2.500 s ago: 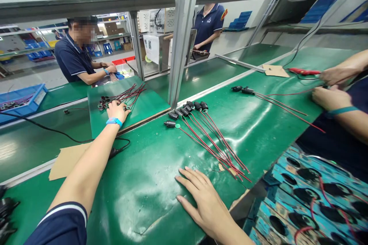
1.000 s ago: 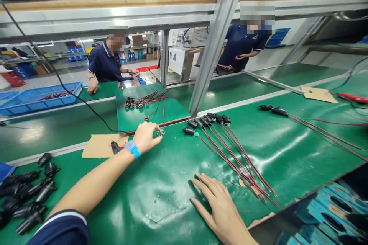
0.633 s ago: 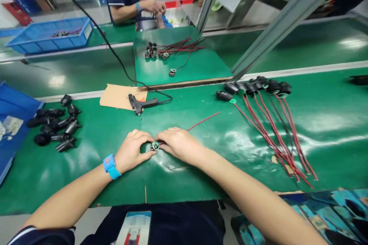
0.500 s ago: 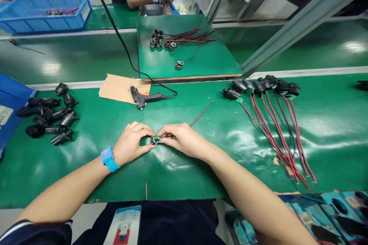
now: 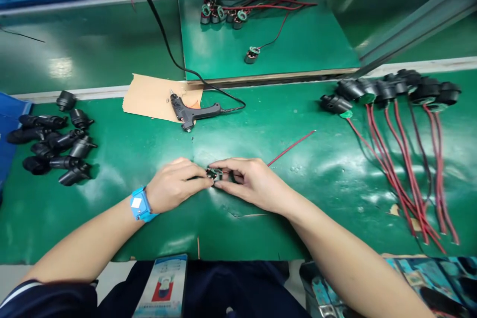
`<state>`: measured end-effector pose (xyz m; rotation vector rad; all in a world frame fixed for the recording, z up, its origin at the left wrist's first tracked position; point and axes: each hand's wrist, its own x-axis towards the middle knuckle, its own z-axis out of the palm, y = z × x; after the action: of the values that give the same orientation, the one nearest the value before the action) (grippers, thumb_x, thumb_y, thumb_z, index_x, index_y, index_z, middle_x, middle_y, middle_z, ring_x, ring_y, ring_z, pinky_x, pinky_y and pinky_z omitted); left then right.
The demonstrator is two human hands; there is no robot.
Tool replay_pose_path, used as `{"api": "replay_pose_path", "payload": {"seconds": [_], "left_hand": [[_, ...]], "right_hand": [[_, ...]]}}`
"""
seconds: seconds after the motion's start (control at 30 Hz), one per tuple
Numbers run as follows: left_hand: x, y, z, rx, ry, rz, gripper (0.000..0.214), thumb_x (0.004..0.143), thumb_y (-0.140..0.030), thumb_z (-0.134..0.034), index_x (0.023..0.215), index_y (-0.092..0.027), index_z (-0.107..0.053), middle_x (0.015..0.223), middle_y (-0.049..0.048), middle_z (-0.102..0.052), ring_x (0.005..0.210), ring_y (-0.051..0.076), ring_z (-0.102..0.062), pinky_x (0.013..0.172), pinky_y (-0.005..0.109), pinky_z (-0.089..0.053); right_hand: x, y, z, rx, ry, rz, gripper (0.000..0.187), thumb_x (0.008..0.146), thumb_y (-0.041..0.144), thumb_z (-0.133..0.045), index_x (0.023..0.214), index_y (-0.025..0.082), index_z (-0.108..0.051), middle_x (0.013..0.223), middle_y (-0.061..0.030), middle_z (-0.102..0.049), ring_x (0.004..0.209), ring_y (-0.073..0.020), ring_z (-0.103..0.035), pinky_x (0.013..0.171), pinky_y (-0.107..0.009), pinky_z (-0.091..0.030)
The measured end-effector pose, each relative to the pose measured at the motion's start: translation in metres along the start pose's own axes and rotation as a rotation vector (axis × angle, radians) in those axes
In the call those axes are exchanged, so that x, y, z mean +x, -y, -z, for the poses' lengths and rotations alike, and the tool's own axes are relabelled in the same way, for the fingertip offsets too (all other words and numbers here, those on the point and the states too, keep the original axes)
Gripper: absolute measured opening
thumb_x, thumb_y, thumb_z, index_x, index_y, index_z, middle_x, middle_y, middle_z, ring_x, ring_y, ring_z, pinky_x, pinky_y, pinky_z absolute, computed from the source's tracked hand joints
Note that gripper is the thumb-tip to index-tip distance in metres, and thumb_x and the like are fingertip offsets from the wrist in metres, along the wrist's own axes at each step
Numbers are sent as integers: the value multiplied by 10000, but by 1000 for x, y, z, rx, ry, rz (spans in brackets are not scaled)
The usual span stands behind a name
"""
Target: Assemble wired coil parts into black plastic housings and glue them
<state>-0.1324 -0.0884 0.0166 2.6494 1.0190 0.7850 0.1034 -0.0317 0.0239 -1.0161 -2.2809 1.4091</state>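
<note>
Between my hands, just above the green mat, is a small motor with a round green circuit board (image 5: pixel 214 174) on top. My left hand (image 5: pixel 179 183) pinches its left side with thumb and fingertips. From the right, my right hand (image 5: pixel 249 180) has its thumb and fingers closed on the other side. A red wire (image 5: pixel 291 148) runs out from behind the right hand along the mat. Fingers partly cover the motor. Beyond the hands a black glue gun (image 5: pixel 194 112) lies on a piece of cardboard (image 5: pixel 145 97).
Black plastic housings (image 5: pixel 61 141) are piled at left beside a blue bin (image 5: pixel 13 131). At right lie several black housings with red wires (image 5: pixel 400 154). Several wired motors (image 5: pixel 227 14) stand on the raised green board. The glue gun's black cable (image 5: pixel 164 42) hangs across the view.
The camera view has tipped downward, so the co-worker is out of frame. My left fingers have closed in on the motor, and my right hand now reaches around its far side.
</note>
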Motion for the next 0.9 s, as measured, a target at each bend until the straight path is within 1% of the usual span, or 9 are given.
{"api": "replay_pose_path", "payload": {"seconds": [0.1,0.23,0.43,0.53,0.63,0.73,0.8,0.83,0.9], "left_hand": [[1,-1,-3,36,55,75,242,1052,-241,-468,1072,-213,-707,972,40,-761,846,155,-689,750,298,-492],[2,-1,-7,13,132,198,359,1071,-363,-411,1006,-201,-724,971,59,-738,841,155,-673,770,289,-512],[1,-3,-18,123,179,156,312,1059,-323,-443,992,-204,-723,970,67,-741,855,172,-656,730,314,-482],[1,-7,-12,134,120,157,298,1041,-415,-487,1057,-242,-728,1015,40,-760,877,159,-672,750,309,-475],[-3,15,27,233,-107,365,371,1020,-514,-491,1173,-249,-700,1113,48,-753,1048,186,-669,926,333,-477],[-21,72,95,493,-301,836,569,993,-573,-484,1410,-191,-548,1448,152,-571,1357,305,-496,1119,471,-386],[-41,115,140,609,-275,1210,712,972,-627,-448,1548,-215,-371,1641,164,-313,1509,395,-262,1174,606,-271],[-52,133,157,582,-174,1349,714,988,-647,-352,1570,-234,-328,1678,146,-232,1530,416,-194,1173,652,-229],[-73,156,179,503,-74,1373,719,990,-651,-287,1498,-170,-456,1594,176,-403,1466,425,-339,1152,641,-283]], "right_hand": [[1,-2,-4,20,-18,-33,293,861,275,-736,1144,203,-745,808,-4,-671,640,-116,-562,610,-234,-451],[2,-5,-8,-30,-61,-1,243,889,347,-693,1086,225,-766,715,-1,-618,604,-136,-549,577,-252,-445],[4,-10,-9,-124,-87,93,323,922,477,-623,1069,231,-773,651,-6,-594,537,-149,-517,528,-273,-429],[4,-11,-10,-149,-84,101,329,926,471,-616,1090,231,-771,651,-2,-587,531,-151,-508,521,-277,-419],[5,-10,-11,-167,-77,90,301,923,446,-623,1088,245,-775,662,-1,-585,546,-154,-520,538,-278,-425],[5,-7,-12,-180,-85,83,275,908,417,-641,1082,255,-778,659,5,-575,553,-156,-526,546,-277,-425],[6,-5,-12,-183,-84,84,263,897,387,-655,1086,253,-778,655,7,-573,556,-156,-527,548,-275,-425],[6,-4,-12,-181,-80,84,258,894,372,-659,1088,250,-778,664,6,-582,561,-155,-529,552,-274,-428],[6,-1,-12,-178,-74,79,245,893,344,-666,1088,244,-776,682,4,-596,568,-151,-532,565,-274,-436]]}}
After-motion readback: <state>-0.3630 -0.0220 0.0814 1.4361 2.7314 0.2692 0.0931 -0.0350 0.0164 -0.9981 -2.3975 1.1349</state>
